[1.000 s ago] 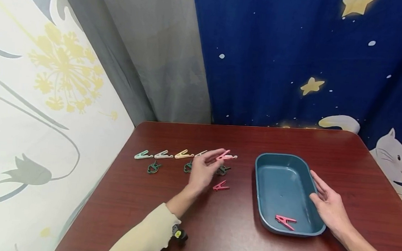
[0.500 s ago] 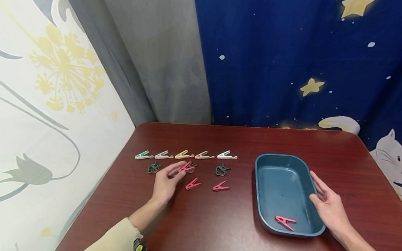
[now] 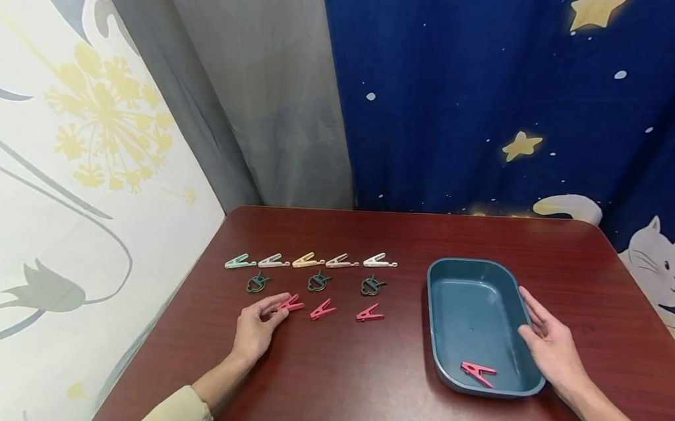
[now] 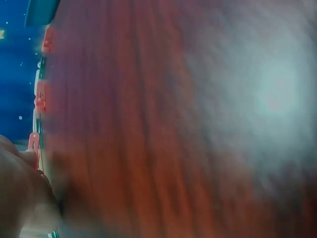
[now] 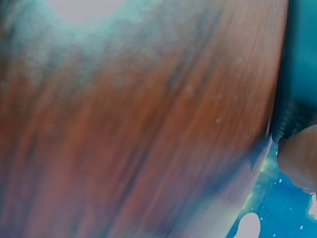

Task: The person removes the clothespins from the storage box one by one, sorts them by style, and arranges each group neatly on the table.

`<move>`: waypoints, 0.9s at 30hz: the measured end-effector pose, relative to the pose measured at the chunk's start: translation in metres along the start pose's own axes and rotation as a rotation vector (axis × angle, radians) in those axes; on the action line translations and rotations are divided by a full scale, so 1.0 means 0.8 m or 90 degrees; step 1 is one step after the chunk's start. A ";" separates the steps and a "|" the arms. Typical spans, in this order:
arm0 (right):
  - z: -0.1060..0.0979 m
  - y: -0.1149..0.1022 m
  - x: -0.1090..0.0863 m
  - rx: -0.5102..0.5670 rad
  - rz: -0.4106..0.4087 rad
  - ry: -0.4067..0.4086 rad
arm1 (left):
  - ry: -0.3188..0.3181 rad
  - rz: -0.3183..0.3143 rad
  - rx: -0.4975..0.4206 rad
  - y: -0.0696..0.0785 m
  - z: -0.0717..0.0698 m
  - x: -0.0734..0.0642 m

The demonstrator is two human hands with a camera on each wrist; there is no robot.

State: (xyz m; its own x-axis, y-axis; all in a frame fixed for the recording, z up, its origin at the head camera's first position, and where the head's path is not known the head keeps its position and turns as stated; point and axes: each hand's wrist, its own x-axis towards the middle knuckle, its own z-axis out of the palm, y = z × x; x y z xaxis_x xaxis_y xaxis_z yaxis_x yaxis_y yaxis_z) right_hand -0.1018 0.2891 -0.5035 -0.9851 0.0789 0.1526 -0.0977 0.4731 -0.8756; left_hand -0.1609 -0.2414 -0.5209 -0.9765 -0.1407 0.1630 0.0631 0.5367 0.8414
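Observation:
My left hand [image 3: 255,328] pinches a red clothespin [image 3: 292,303] at the table surface, at the left end of a front row. Two more red clothespins, a middle one [image 3: 322,309] and a right one [image 3: 370,313], lie beside it. In the left wrist view, the pinched clothespin [image 4: 33,144] shows at the fingertips. On the right, my right hand [image 3: 555,350] grips the right rim of a blue plastic basin [image 3: 466,313], thumb at the rim and fingers along the outer wall. One red clothespin [image 3: 478,372] lies inside the basin, near its front.
Behind the red row sit three dark green clips, left [image 3: 257,282], middle [image 3: 319,281] and right [image 3: 372,285]. Farther back runs a row of several pale clothespins, among them a yellow one [image 3: 308,260] and a white one [image 3: 379,261]. Curtains hang beyond the brown table [image 3: 370,398].
My left hand has moved left and toward me, from over the back row to the front row's left end, carrying a red clothespin. A middle red clothespin came into view. My right hand stays put.

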 end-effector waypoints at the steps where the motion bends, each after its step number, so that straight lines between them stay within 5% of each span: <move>1: 0.000 0.000 0.000 0.000 -0.001 0.000 | 0.003 0.003 0.011 -0.002 -0.002 0.000; 8: 0.000 0.000 0.000 0.005 0.005 0.000 | -0.003 -0.012 0.053 -0.009 -0.016 0.000; 27: -0.001 0.001 -0.001 0.002 0.001 -0.002 | 0.022 0.045 0.138 -0.025 -0.024 -0.005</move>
State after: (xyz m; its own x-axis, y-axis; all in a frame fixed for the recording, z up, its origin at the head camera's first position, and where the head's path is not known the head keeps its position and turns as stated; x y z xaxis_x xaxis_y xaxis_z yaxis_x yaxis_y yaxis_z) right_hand -0.1013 0.2898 -0.5037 -0.9857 0.0769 0.1497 -0.0965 0.4701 -0.8773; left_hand -0.1541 -0.2678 -0.5285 -0.9633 -0.1231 0.2384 0.0819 0.7114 0.6980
